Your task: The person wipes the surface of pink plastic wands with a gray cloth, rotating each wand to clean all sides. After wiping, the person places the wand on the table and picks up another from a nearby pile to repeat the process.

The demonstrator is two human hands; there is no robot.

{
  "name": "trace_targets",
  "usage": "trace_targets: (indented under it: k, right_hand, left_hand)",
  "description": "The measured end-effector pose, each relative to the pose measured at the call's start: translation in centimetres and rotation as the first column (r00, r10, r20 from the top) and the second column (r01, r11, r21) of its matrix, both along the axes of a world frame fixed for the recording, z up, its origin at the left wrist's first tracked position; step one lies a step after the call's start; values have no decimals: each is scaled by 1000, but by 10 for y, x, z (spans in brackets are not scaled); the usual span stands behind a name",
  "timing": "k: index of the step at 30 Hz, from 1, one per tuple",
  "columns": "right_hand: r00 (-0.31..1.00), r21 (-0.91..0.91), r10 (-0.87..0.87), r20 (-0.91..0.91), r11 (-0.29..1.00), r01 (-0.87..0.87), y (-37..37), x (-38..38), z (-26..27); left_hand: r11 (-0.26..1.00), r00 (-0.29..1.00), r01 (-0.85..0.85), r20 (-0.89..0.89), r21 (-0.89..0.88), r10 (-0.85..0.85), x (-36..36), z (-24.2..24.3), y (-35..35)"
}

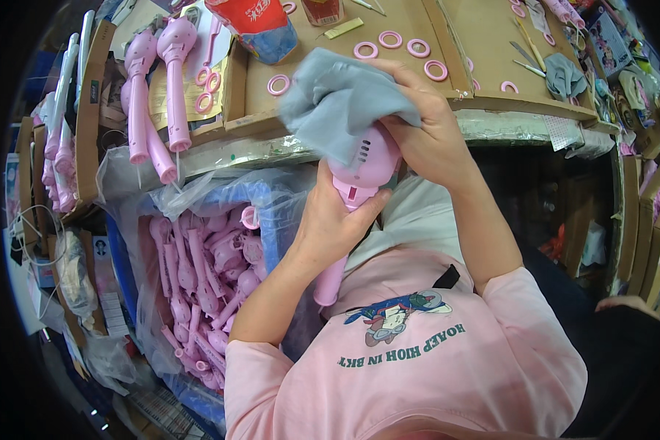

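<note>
My left hand grips a pink plastic toy wand around its neck, just below the round slotted head. The wand's handle slants down past my wrist toward my lap. My right hand holds a grey-blue cloth, which is draped over the top of the wand's head and hides part of it. The fingertips of that hand are partly covered by the cloth.
Several pink rings lie on the cardboard-edged workbench, near a red and blue packet. More pink wands hang over the bench's left edge. A plastic-lined blue crate beside my left arm holds many pink parts.
</note>
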State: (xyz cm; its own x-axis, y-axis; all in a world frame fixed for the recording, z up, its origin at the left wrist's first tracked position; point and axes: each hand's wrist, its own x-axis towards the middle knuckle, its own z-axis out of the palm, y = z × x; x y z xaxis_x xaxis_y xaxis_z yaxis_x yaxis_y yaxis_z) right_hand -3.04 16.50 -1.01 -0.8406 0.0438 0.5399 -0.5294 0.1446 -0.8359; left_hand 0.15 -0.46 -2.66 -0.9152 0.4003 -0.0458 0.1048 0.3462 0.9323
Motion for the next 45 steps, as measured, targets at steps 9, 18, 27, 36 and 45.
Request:
trace_targets:
  k: [9,18,27,36,45]
  right_hand:
    - [919,-420,-63,389,876,237,-12,-2,-5]
    - [959,-364,-85,269,914,182,-28,5,-13]
    - [994,164,-97,-51,981,104,-45,27,-9]
    - [999,317,-9,-43,948,22,-75,49,-23]
    - [602,-587,587,541,776,-230,-44,40,1]
  left_hand:
    - [998,988,24,150,58,-32,-8,-1,-7]
    - [937,892,-32,432,348,-130,-12,-5,-14]
    - [873,909,-189,416,450,-17,-5,-10,-13]
    - [691,912,-409,271,596,307,-10,-3,-16]
    - [670,965,-243,242,702,97,-33,8,-28]
